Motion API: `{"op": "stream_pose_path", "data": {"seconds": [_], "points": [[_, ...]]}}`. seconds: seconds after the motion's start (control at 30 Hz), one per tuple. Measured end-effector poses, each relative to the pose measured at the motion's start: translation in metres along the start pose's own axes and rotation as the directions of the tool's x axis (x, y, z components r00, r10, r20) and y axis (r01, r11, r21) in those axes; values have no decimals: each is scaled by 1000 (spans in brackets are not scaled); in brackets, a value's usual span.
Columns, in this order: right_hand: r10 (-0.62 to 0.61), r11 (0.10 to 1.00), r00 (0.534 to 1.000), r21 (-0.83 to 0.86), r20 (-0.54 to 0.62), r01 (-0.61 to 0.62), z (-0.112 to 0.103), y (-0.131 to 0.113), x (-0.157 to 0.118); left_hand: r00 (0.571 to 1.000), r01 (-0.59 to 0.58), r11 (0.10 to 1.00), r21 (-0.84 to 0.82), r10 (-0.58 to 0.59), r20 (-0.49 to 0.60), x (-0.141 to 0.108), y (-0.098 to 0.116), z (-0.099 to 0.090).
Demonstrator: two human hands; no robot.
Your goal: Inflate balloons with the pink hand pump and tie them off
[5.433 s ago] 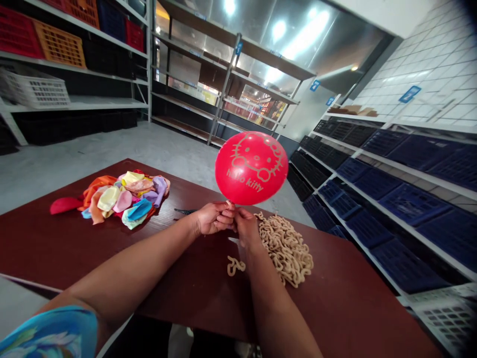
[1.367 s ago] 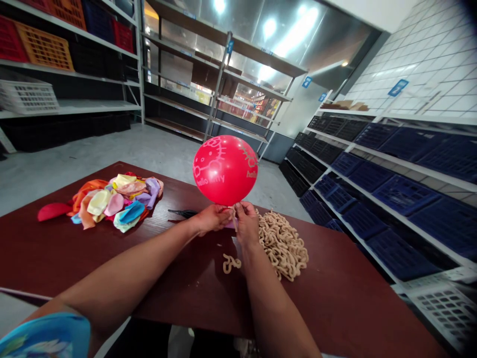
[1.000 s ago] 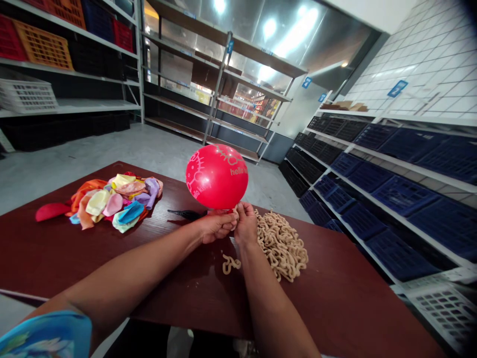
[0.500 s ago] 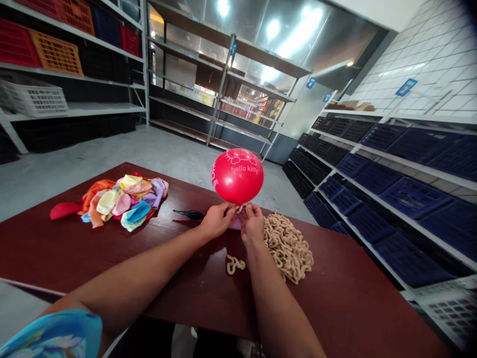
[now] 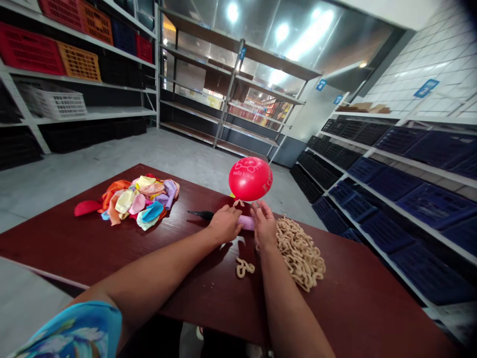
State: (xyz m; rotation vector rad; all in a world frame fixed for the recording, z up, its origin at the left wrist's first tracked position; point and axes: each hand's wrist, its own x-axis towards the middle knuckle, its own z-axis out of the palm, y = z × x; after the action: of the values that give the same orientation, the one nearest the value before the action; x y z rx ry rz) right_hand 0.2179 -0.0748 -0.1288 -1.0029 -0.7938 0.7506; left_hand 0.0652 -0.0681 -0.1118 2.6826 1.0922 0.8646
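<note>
A round red balloon [image 5: 250, 179] with pale "hello kitty" print is just beyond my hands, free of both. A short beige tie [image 5: 238, 203] hangs at its neck. My left hand [image 5: 226, 223] lies over the middle of a balloon pump with a lilac barrel [image 5: 246, 222] and a black tapered end [image 5: 200, 215], fingers curled on it. My right hand [image 5: 264, 223] is beside the barrel's right end, fingers apart and holding nothing. Right of it is a heap of beige cord pieces [image 5: 300, 253]. A few loose pieces [image 5: 244, 267] lie nearer me.
Uninflated balloons [image 5: 143, 199] in many colours are piled on the left of the dark red table [image 5: 179, 298]. Racks with crates [image 5: 80, 59] stand at the left, and blue crates [image 5: 428, 214] fill the right racks. A metal shelf unit [image 5: 223, 119] stands at the back.
Both hands have let go of the balloon's tied neck. My left hand has come down onto the pump, and my right hand has opened. The balloon has turned, its print shifting. The whole view has shifted slightly.
</note>
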Motion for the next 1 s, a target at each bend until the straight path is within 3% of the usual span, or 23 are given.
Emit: {"op": "stream_pose_path", "data": {"seconds": [0.1,0.2,0.3,0.4,0.47,0.57,0.67,0.77,0.9,1.0], "points": [[-131,934,985,-320,112,160,1,3,-5,1000,-8,999,37,7,26,1,-1,-2],[-209,736,928,-576,309,357,2,5,-11,1000,-4,998,68,2,20,2,-3,-6],[-225,543,873,-688,432,481,4,5,-15,998,60,994,95,-59,-12,6,-10,-14],[-182,366,840,-757,512,541,6,4,-17,977,210,967,144,-201,-77,10,-28,-29],[-136,274,827,-781,546,561,8,1,-19,930,364,909,201,-345,-125,12,-45,-42],[-59,170,818,-801,573,574,10,-5,-22,808,589,758,280,-547,-221,11,-73,-58],[0,98,807,-803,591,588,12,-10,-25,683,729,613,304,-680,-266,8,-97,-66],[38,46,800,-801,599,597,12,-12,-27,590,800,508,318,-762,-267,4,-113,-69],[74,-6,819,-821,569,571,9,-11,-26,538,829,466,309,-815,-216,0,-127,-73],[90,-9,830,-833,551,554,7,-9,-25,531,831,460,313,-823,-201,-2,-134,-74]]}}
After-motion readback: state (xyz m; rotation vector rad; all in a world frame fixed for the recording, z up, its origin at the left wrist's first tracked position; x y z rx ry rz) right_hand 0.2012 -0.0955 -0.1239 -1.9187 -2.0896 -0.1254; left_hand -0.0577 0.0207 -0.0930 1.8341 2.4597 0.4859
